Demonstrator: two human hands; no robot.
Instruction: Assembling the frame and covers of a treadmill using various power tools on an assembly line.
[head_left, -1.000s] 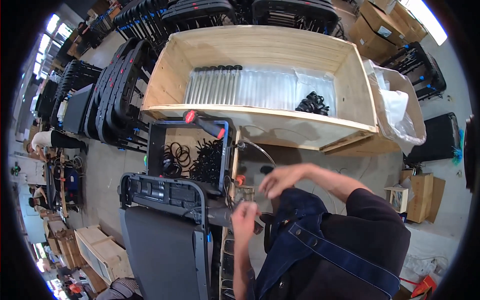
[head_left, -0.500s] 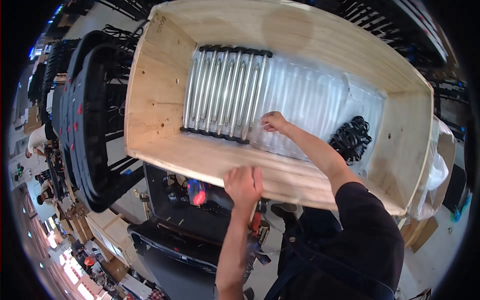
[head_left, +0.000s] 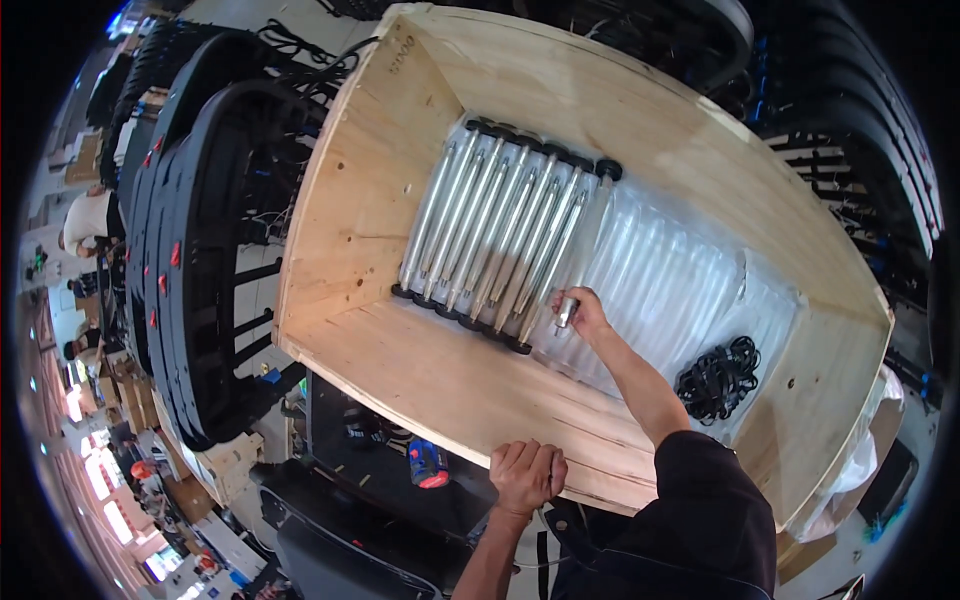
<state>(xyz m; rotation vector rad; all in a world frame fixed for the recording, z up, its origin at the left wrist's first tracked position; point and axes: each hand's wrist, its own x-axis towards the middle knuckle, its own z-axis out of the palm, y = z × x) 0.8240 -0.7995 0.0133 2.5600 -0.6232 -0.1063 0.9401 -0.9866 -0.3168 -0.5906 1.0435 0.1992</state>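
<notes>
Inside a large wooden crate [head_left: 340, 200] lies a row of silver metal rods [head_left: 490, 220] with black round ends, side by side in alternating directions. My right hand [head_left: 584, 311] is closed round the lower end of one metal rod [head_left: 590, 235], at the right of the row. That rod's black end points to the far wall, and its bare tip sticks out below my fingers. My left hand [head_left: 524, 476] is wrapped over the crate's near edge, fingers closed on the wood.
Clear plastic wrapping [head_left: 670, 260] covers the crate's floor right of the rods. A bundle of black straps [head_left: 718, 380] lies on it. Outside are a blue-and-red power tool [head_left: 428, 463], large black frames [head_left: 200, 260] at left, and other people [head_left: 90, 220] farther off.
My right hand, which held no visible rod before, now grips one at the row's right. The view has shifted, so the crate appears lower and farther right. My left hand stays on the edge.
</notes>
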